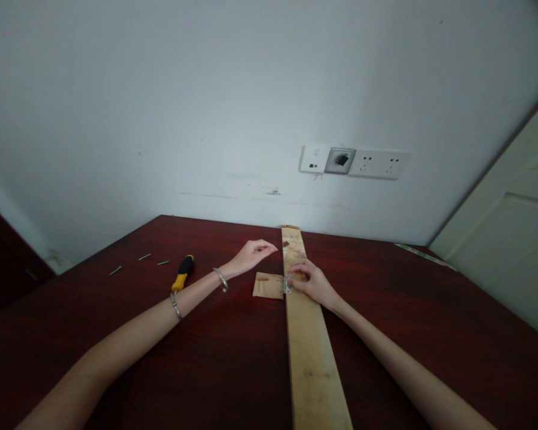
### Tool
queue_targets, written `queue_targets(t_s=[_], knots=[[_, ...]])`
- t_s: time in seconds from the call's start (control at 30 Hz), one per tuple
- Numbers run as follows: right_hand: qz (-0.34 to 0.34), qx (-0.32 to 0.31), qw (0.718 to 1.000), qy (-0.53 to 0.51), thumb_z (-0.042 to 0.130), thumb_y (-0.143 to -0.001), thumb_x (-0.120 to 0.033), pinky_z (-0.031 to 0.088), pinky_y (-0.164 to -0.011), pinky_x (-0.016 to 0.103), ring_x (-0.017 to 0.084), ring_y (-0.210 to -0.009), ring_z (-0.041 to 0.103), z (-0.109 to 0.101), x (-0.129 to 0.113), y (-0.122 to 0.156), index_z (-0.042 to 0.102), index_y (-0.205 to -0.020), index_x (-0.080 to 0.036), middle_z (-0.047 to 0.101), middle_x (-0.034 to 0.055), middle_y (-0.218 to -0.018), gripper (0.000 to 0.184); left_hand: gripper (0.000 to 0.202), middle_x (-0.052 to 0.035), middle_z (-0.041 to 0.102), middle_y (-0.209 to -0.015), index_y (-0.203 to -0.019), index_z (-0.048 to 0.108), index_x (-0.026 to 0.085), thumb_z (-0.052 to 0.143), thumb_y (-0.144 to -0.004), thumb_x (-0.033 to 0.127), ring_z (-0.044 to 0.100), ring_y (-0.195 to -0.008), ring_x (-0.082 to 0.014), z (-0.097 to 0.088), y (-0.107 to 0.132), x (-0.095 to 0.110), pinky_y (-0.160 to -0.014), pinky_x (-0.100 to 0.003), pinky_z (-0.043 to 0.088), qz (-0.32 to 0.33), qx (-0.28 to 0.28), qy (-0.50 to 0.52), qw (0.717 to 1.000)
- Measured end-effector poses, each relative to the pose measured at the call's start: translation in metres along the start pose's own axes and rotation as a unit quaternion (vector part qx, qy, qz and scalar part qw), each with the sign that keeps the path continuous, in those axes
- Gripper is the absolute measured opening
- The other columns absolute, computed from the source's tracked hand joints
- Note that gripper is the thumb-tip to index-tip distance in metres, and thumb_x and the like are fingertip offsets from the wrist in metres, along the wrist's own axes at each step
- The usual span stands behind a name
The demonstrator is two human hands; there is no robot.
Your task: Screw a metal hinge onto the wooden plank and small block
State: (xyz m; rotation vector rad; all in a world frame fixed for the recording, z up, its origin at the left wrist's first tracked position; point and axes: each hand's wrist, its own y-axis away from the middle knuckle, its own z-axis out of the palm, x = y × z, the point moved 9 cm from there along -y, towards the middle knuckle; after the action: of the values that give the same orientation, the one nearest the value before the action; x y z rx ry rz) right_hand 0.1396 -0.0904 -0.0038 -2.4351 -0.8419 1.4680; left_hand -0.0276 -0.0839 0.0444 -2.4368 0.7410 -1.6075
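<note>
A long pale wooden board [314,364] runs across the dark red table from its near side to the wall. At its left edge lies a short wooden piece [269,286], with a small metal hinge [286,284] spanning the joint. My right hand [312,283] rests on the board, thumb and fingers curled closed at the hinge. Left of the board, my left hand [251,257] hovers above the table with its fingertips pinched together. Whatever sits between those fingertips, if anything, is too small to make out.
A yellow and black screwdriver handle [183,273] lies left of my left forearm, its far part hidden by the arm. Several screws are scattered farther left, one screw [115,270] among them. Wall sockets [379,164] sit above the table's back edge. A white door [515,239] stands at the right.
</note>
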Motion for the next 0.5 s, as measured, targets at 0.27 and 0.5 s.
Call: queue_targets(t_s=[0.27,0.5], knots=[[0.038,0.138,0.984,-0.104,0.061,-0.073,-0.031,0.050,-0.069,0.032,0.019,-0.077,0.060,-0.024,0.022,0.006,0.070,-0.087,-0.021,0.064,0.0050,-0.089,0.020,0.024,-0.0091,0.070,-0.100,-0.095,0.070,0.012,0.055,-0.087,0.030,0.063,-0.091,-0.0165,-0.003,-0.001,0.006,-0.084,-0.029,0.047,-0.008,-0.013,-0.023,1.000],[0.045,0.241,0.966,-0.080,0.055,-0.079,-0.035,0.049,-0.075,0.034,0.021,-0.084,0.059,-0.046,0.032,0.016,0.066,-0.080,-0.019,0.064,0.0068,-0.088,0.020,0.021,-0.0086,0.069,-0.102,-0.090,0.071,0.014,0.058,-0.083,0.028,0.062,-0.095,-0.0170,-0.039,0.003,0.033,-0.088,-0.031,0.046,0.020,-0.016,-0.072,0.997]])
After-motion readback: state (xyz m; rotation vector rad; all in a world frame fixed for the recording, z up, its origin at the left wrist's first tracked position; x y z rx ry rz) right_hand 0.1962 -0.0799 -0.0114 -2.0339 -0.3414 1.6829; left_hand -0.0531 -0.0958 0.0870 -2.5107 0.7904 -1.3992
